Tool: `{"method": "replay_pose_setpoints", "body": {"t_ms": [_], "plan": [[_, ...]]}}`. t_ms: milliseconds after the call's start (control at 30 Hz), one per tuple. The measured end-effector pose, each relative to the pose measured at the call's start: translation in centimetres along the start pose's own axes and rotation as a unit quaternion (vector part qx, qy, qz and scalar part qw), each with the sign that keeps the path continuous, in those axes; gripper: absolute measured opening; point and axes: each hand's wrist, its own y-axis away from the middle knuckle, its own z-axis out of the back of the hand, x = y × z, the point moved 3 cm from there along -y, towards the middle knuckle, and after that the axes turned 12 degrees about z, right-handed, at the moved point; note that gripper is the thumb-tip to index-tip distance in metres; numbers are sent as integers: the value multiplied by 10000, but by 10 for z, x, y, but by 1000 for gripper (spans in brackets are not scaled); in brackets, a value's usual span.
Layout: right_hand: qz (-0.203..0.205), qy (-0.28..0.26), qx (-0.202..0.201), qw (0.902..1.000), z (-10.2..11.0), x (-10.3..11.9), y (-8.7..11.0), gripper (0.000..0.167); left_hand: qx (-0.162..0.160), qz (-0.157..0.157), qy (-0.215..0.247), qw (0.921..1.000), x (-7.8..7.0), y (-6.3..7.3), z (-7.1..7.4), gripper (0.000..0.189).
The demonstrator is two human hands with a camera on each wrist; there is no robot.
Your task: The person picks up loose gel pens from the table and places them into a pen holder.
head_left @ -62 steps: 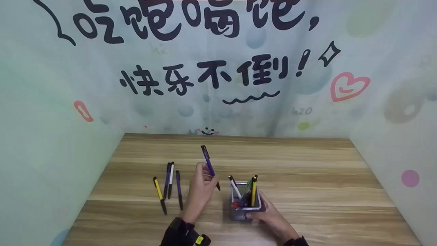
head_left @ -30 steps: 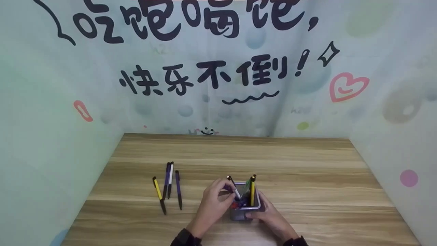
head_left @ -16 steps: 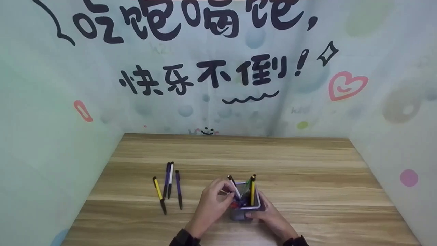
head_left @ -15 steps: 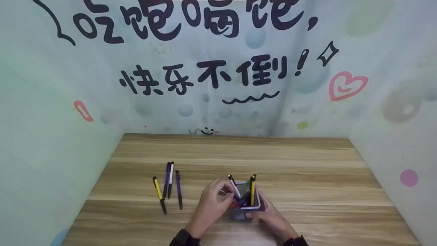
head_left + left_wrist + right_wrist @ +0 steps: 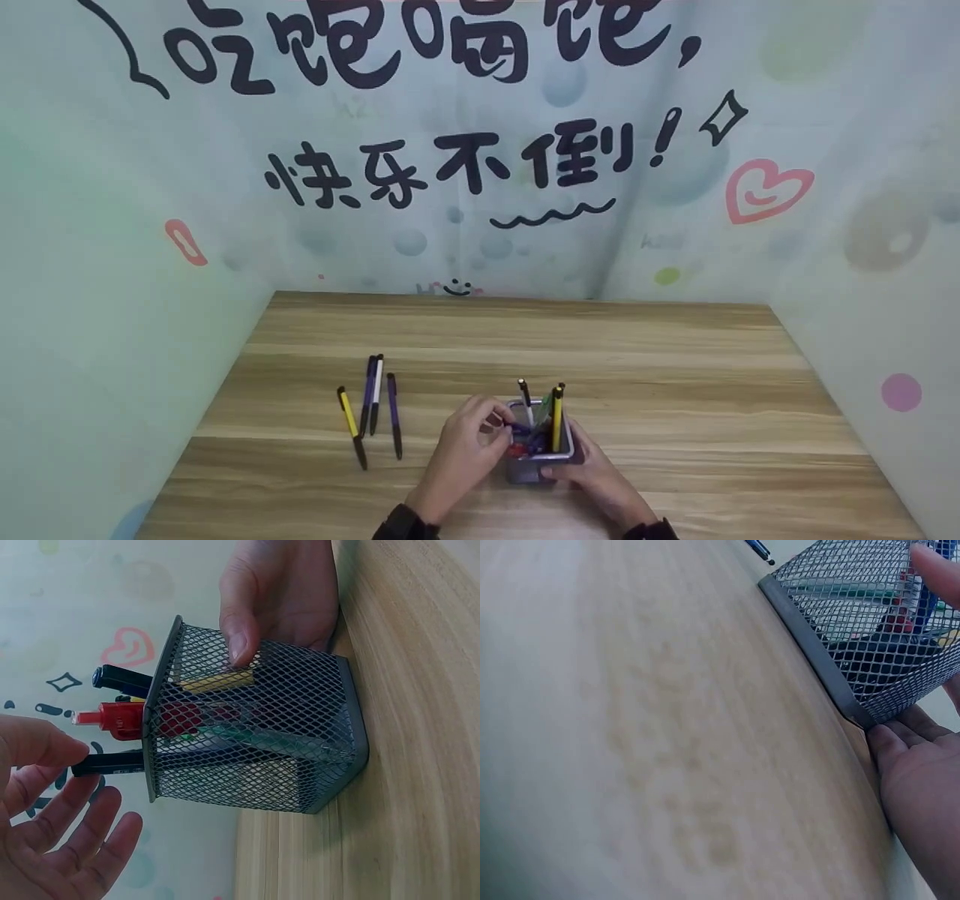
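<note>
A grey mesh pen holder (image 5: 523, 471) stands on the wooden table, and my right hand (image 5: 602, 474) grips it from the right side. In the left wrist view, the thumb and forefinger of my left hand (image 5: 45, 810) pinch the dark end of a pen (image 5: 116, 763), whose lower part is inside the holder. My other left fingers are spread loosely. Also in the holder are a white pen (image 5: 528, 403), a yellow pen (image 5: 557, 420), something red (image 5: 124, 721) and something green. The right wrist view shows my right fingers at the holder's bottom edge.
Left of the holder lie a yellow pen (image 5: 350, 424), a purple pen (image 5: 368, 390), a white pen (image 5: 377, 390) and another purple pen (image 5: 394, 412). Printed fabric walls (image 5: 450, 255) border the table (image 5: 637, 352) at the back and sides.
My left hand has carried a purple pen from above the table to the holder. The white pen in the holder has swung from leaning left to nearly upright. My right hand has stayed put.
</note>
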Motion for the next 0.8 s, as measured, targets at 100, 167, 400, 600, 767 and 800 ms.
{"method": "replay_pose_setpoints", "body": {"t_ms": [100,167,400,600,767,800], "plan": [[-25,33,-14,10000,0,0,0,95,37,16,21,10000,0,1,1,15],[-55,67,-34,10000,0,0,0,95,-11,19,36,10000,0,2,3,15],[-57,69,-33,10000,0,1,1,97,-322,314,304,9985,15,4,20,23],[-15,137,38,9999,0,0,2,96,-803,1206,-13,9894,44,2,45,29],[-30,124,20,9999,1,-1,1,98,-1135,1974,-730,9710,70,0,67,36],[-32,111,24,9999,1,-1,1,99,-1181,2111,-887,9662,74,0,71,37]]}}
